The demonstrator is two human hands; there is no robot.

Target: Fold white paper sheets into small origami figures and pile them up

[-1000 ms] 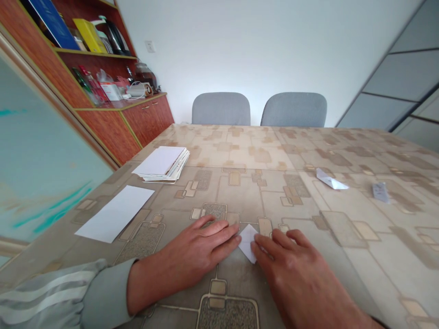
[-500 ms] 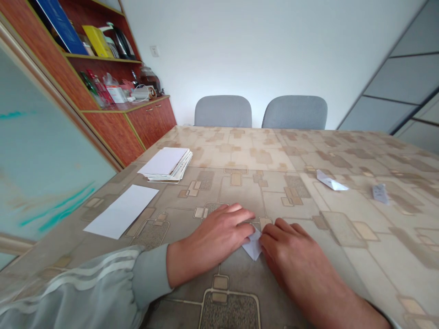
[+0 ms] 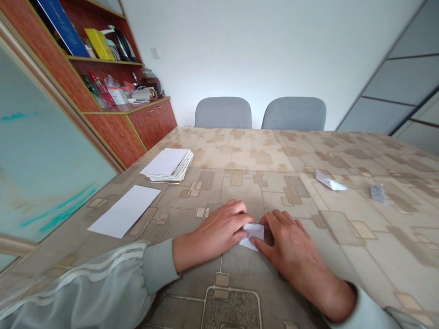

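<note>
A small folded white paper (image 3: 253,235) lies on the patterned table (image 3: 240,183) right in front of me. My left hand (image 3: 216,228) rests at its left edge with curled fingertips pinching it. My right hand (image 3: 291,246) holds its right side, thumb under the near edge and fingers bent over the top. Both hands are closed on the paper, which is partly hidden between them.
A single white sheet (image 3: 125,210) lies at the left, with a stack of white paper (image 3: 168,164) behind it. Two small folded paper pieces (image 3: 329,181) (image 3: 377,192) sit at the right. Two grey chairs (image 3: 260,112) stand at the far edge; a wooden cabinet (image 3: 133,114) at the left.
Both hands drew closer together over the small paper. They went from lying flat beside it to pinching it, and the paper now looks folded smaller.
</note>
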